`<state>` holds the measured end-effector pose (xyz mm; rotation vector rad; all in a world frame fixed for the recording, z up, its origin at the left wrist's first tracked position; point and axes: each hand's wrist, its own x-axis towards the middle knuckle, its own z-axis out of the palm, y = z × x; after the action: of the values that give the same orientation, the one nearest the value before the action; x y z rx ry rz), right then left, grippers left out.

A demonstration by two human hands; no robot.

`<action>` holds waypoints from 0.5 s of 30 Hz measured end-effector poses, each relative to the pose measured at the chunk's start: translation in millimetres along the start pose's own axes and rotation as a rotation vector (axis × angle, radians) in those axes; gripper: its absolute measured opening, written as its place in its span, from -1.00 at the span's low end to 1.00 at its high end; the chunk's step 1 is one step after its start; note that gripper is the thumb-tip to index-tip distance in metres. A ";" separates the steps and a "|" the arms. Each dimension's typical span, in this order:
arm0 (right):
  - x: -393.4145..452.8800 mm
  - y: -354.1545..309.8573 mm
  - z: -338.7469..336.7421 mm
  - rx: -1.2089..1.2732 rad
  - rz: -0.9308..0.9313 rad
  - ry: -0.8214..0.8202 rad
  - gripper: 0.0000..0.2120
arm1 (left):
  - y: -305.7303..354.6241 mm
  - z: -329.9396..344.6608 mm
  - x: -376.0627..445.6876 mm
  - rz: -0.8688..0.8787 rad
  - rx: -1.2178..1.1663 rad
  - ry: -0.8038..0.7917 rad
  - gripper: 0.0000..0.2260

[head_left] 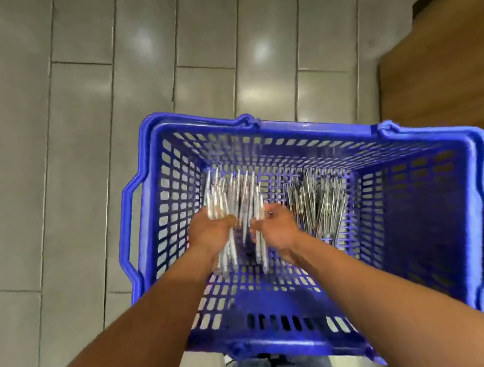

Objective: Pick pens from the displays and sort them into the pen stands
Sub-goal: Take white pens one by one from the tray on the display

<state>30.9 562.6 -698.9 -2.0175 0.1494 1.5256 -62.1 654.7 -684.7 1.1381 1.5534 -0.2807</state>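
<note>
Grey floor tiles (pixel 45 181) run off to the left. Over them sits a blue basket (pixel 428 218) with slotted walls. Inside it, the left hand (pixel 210 230) and the right hand (pixel 277 230) reach down together, each grip closed around part of one bundle of clear pens (pixel 233 197), which is blurred. Further right, a second heap of pens (pixel 319 203) lies on the basket bottom. A wooden panel (pixel 453 73) stands at the far right.
</note>
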 end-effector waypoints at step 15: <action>71.9 12.3 30.7 -0.085 -0.095 0.079 -0.62 | -8.4 31.5 75.4 0.162 0.411 0.235 -0.64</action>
<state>23.8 587.1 -773.8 -2.1215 0.0196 1.4166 -41.3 666.4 -763.3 1.6588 1.6390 -0.3795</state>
